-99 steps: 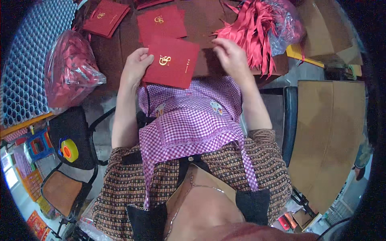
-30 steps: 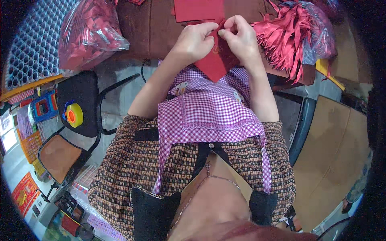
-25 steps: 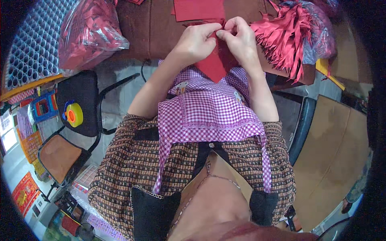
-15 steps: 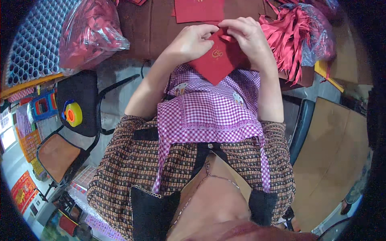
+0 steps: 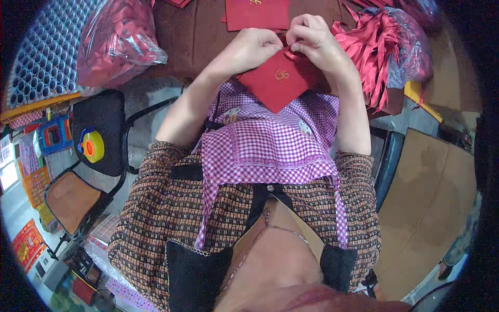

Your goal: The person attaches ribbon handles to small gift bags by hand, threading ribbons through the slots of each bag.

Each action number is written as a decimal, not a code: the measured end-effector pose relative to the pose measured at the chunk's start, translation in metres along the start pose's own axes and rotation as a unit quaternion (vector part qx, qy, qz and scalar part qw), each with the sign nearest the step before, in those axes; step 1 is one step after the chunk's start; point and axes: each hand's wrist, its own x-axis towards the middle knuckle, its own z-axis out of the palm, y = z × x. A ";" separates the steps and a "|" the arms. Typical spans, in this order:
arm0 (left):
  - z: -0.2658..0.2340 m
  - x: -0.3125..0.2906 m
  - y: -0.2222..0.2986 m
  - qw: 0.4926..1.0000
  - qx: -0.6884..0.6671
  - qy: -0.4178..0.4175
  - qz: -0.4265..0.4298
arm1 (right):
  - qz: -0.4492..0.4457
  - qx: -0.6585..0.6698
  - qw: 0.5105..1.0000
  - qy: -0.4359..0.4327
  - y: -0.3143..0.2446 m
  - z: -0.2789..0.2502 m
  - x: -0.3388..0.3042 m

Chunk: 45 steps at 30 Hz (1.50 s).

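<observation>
A flat red card with a gold emblem hangs corner-down in front of my purple checked apron. At its upper corner my left hand is closed in a pinch, thumb and forefinger pressed together. Whether these fingers also catch some ribbon is hidden. A short red ribbon shows at the same corner, pinched by my right hand with its fingers curled. Just beyond both hands, more red cards with gold marks lie stacked on the brown-covered table.
To the right lies a bundle of red ribbons, partly in clear plastic. A clear bag of red pieces sits left, beside a blue honeycomb-like rack of tubes. A black chair carrying a yellow tape roll stands at left.
My right hand has curled its fingers in tighter and turned at the ribbon. The card has shifted slightly left and tilted. My left hand stays at the card's upper corner.
</observation>
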 end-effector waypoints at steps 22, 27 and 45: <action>-0.029 -0.036 -0.041 0.920 0.181 0.343 -0.052 | 0.030 -0.003 0.999 0.030 0.026 0.030 0.002; 0.000 -0.051 -0.028 0.985 0.113 0.122 -0.053 | 0.123 -0.027 0.980 0.154 0.059 0.006 0.000; -0.005 -0.067 -0.010 0.974 0.170 0.146 -0.011 | 0.135 -0.263 0.932 0.208 0.062 0.000 -0.015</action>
